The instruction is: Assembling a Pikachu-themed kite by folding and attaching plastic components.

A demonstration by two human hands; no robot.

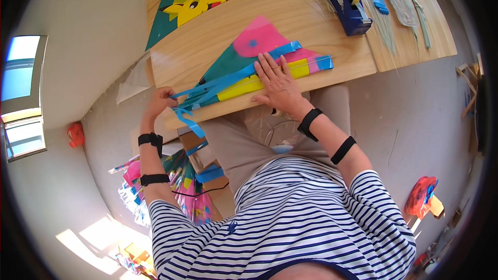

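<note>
A folded kite (220,68) of printed pink, green and yellow sheet lies along the table's near edge, with a thin rod along its yellow strip. Blue ribbons (228,79) run lengthwise over it. At the kite's narrow left end, my left hand (162,101) has its fingers closed on the blue ribbon, and a loose curled end hangs below the table edge. My right hand (280,85) lies flat over the kite and ribbon, fingers stretched out. What is under that palm is hidden.
On the wooden table (332,54) stand a blue tape dispenser (348,8), bundles of thin rods (384,33) and a clear plastic packet (400,5). Another printed kite (207,0) lies at the far left. Below left are a cardboard box (197,153) and several wrapped kites (189,192).
</note>
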